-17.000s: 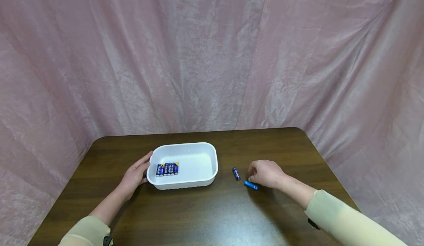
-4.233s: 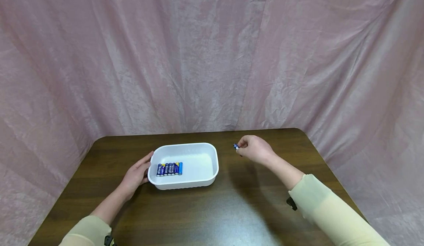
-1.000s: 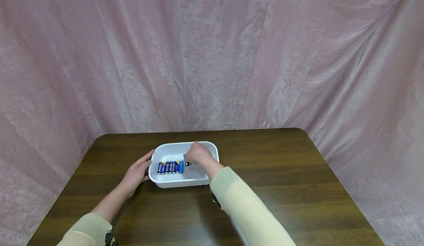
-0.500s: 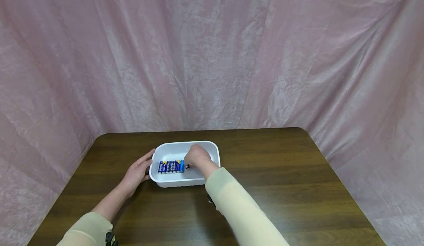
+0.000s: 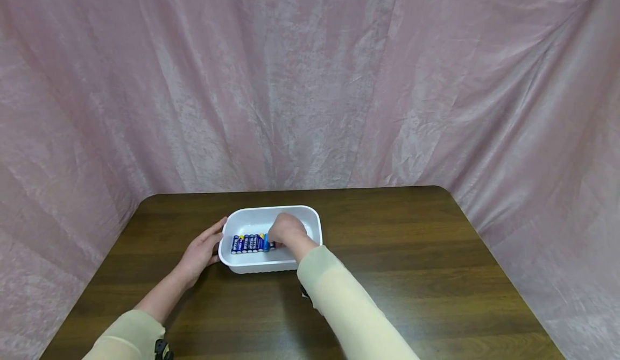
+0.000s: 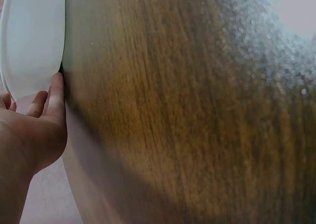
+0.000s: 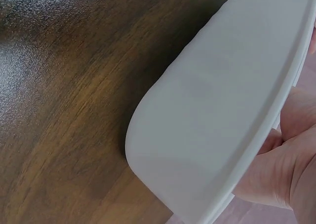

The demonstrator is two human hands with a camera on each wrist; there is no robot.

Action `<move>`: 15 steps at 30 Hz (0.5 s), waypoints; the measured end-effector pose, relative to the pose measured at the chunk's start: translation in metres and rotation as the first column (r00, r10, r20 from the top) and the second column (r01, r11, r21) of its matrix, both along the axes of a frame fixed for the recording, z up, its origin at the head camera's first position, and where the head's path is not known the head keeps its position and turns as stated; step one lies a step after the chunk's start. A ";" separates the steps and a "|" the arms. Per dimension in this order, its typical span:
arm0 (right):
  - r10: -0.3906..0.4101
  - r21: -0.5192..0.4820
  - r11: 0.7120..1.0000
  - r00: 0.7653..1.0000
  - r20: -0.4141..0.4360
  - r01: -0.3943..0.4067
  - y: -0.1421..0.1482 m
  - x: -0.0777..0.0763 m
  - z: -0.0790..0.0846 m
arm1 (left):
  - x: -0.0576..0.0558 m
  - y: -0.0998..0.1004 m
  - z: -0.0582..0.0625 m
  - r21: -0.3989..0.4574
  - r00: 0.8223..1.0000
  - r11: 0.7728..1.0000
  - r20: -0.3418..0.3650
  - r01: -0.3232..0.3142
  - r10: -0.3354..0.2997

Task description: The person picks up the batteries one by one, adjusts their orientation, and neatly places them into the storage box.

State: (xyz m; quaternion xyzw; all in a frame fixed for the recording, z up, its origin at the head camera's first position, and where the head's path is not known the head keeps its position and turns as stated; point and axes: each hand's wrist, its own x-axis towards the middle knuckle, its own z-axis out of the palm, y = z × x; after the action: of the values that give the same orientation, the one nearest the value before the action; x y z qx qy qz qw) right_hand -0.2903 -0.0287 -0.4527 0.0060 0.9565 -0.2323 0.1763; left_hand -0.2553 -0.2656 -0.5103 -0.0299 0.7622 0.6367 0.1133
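Observation:
A white plastic tray (image 5: 263,267) holds a row of dark blue AAA-style batteries (image 5: 250,244), some with yellow bands, lying side by side. A light blue battery (image 5: 266,242) lies at the row's right end. My right hand (image 5: 288,229) reaches inside the tray, fingers curled, and pinches a dark blue battery (image 5: 272,245) right beside the light blue one; most of it is hidden under the hand. Against the tray's left end, my left hand (image 5: 197,252) rests with extended fingers, its fingertips (image 6: 58,85) at the white wall.
A dark brown wooden table (image 5: 397,274) carries the tray near its back edge. Behind it hangs a pink velvet curtain (image 5: 310,91). In the right wrist view the tray's outer wall (image 7: 197,105) hides part of the right hand.
The two loose batteries left the table at right; the light blue one joined the row. The right hand carried the dark blue one into the tray, lately shifting it left against the row.

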 end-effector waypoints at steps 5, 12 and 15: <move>-0.005 0.005 1.000 1.000 -0.006 0.005 0.000 0.000 0.000 | 0.000 0.000 0.000 -0.009 1.000 1.000 0.006 -0.002 0.003; 0.005 -0.001 1.000 1.000 0.009 -0.005 0.001 0.000 0.002 | -0.001 0.000 -0.001 -0.007 1.000 1.000 0.001 -0.006 0.006; 0.004 -0.005 1.000 1.000 0.017 -0.003 0.001 -0.001 0.002 | -0.001 0.000 -0.002 -0.003 1.000 1.000 -0.004 -0.002 0.002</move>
State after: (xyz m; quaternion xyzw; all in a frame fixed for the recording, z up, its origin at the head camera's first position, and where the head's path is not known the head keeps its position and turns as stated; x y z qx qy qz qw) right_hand -0.2916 -0.0275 -0.4503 0.0059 0.9543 -0.2345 0.1849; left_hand -0.2564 -0.2660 -0.5122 -0.0295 0.7633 0.6358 0.1109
